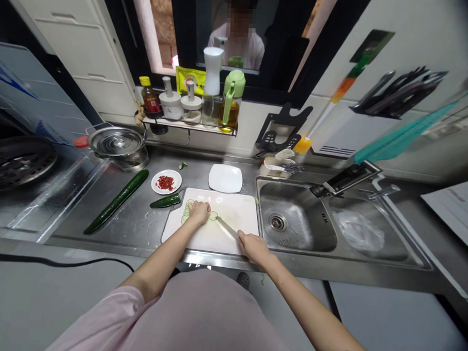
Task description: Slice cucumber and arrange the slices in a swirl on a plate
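A white cutting board point(232, 206) lies in front of me on the steel counter. My left hand point(198, 214) is over its left half, fingers bent and closed down on thin cucumber slices point(186, 210), which show along the hand's left side. What lies under the palm is hidden. My right hand point(253, 245) grips the handle of a kitchen knife point(228, 229) at the board's right edge. The blade points up and left, its tip touching or close to a single cucumber slice point(213, 215) between my hands.
Left of the board lie a whole cucumber point(117, 201), a cut cucumber piece point(165, 201) and a plate point(177, 175) of chopped red pieces. Behind it sits a white dish point(225, 178). A lidded pot point(121, 147) stands far left; the sink point(297, 219) is at right.
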A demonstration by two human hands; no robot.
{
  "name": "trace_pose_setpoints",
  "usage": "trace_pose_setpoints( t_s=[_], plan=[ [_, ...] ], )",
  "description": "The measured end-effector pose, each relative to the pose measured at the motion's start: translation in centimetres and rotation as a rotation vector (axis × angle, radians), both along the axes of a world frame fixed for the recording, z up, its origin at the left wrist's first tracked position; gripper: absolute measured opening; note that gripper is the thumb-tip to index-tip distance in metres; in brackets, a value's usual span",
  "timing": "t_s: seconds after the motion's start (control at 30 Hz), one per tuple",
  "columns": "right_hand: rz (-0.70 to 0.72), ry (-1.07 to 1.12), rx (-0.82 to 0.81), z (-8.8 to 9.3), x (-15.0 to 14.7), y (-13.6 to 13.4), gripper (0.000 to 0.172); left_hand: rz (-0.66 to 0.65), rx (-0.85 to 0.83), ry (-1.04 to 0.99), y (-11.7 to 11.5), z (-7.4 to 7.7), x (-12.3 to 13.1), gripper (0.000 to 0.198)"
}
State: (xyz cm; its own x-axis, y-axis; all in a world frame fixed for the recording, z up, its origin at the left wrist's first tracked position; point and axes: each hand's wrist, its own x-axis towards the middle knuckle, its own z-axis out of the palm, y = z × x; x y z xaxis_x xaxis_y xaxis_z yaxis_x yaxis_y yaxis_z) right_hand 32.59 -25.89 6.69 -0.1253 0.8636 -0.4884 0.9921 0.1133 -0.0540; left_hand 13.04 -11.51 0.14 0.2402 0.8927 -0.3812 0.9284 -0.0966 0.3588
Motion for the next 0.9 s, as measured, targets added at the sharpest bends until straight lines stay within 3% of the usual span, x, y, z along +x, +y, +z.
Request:
trace_pose_setpoints(
  t_s=[0.9],
  plan=[
    [0.005, 0.004, -0.017, -0.3, -1.7, 1.9, 0.031, 0.009, -0.021, -0.015, 0.5, 0.5, -0.3, 0.017]
  ],
)
